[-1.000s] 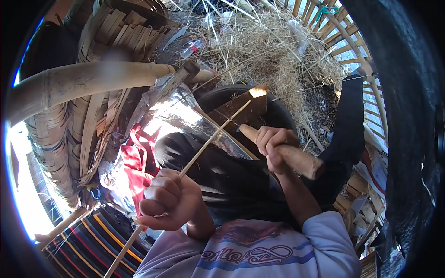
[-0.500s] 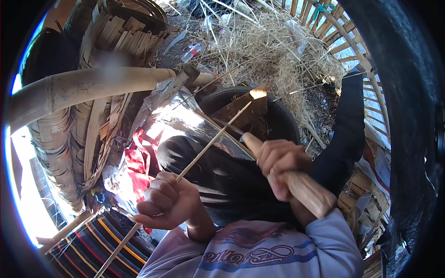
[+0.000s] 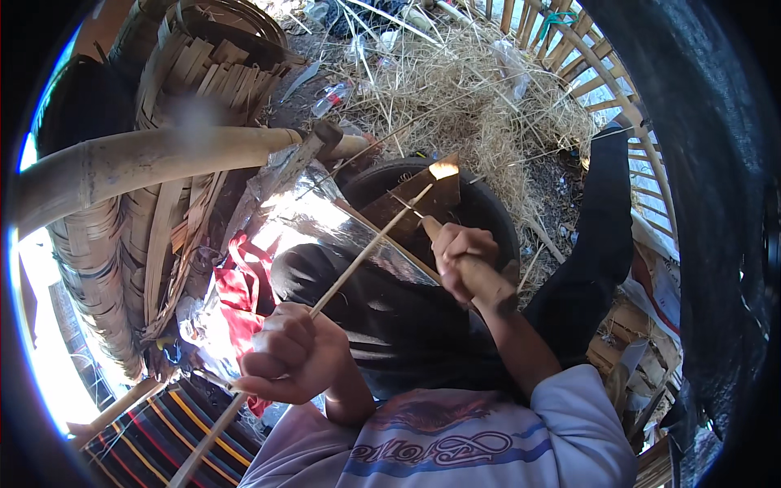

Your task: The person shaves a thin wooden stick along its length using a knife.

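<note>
My left hand (image 3: 293, 354) is closed in a fist round a long thin pale stick (image 3: 354, 282). The stick slants from the lower left up to the middle of the view. My right hand (image 3: 465, 259) grips the thick wooden handle of a knife (image 3: 490, 286). Its short, narrow blade (image 3: 405, 202) lies across the stick near the far end; whether it touches cannot be told. Beneath that end is a brown flat board (image 3: 443, 191) with a sunlit corner, over a round black basin (image 3: 503, 213). Part of the basin is hidden by the board and my right hand.
A thick bamboo pole (image 3: 179, 159) juts in from the left, in front of woven baskets (image 3: 93, 252). Heaped fibre shavings (image 3: 488, 110) cover the ground ahead. A slatted bamboo basket (image 3: 610, 65) stands at the far right. Red cloth (image 3: 240, 285) lies beside my knee.
My right hand has moved forward and a little left with the knife, bringing the blade further up the stick. My left hand keeps its hold and has hardly moved.
</note>
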{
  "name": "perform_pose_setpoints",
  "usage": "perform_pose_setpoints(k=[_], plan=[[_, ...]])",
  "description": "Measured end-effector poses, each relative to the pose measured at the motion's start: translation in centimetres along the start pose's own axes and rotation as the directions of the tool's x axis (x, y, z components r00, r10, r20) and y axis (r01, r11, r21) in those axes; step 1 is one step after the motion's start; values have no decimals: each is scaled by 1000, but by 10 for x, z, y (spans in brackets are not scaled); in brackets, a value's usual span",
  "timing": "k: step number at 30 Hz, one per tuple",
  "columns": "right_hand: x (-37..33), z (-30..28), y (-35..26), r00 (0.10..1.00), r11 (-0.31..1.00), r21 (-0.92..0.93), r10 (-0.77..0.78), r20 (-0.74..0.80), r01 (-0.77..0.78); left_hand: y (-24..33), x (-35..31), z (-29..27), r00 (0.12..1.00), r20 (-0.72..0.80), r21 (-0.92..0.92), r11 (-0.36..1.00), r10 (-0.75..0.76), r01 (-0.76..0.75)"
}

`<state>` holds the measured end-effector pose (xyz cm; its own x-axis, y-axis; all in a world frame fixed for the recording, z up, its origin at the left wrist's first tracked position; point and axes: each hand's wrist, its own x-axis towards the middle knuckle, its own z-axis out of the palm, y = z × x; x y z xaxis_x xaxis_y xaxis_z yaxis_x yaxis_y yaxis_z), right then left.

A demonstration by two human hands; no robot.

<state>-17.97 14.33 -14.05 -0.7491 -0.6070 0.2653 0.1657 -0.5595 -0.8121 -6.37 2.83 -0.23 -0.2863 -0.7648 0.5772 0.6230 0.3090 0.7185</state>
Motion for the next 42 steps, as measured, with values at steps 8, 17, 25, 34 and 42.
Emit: perform_pose_setpoints(k=[8, 17, 25, 34, 42], plan=[[7, 24, -14, 959, 962, 48, -271, 87, 268, 2, -4, -3, 999, -37, 8, 1000, -6, 7], [11, 15, -27, 955, 973, -8, -224, 196, 230, 4, -4, -5, 1000, 12, 11, 1000, -11, 11], [4, -16, 6, 998, 981, -184, -64, -16, 60, 0, -7, -4, 999, 46, -14, 1000, -15, 15], [-9, -64, 28, 969, 964, -157, 187, -159, -212, 2, -3, 5, 940, 338, -61, 996, -44, 69], [11, -53, -9, 988, 997, 5, 72, -137, -72, 4, 4, 8, 761, 648, -126, 982, -27, 142]])
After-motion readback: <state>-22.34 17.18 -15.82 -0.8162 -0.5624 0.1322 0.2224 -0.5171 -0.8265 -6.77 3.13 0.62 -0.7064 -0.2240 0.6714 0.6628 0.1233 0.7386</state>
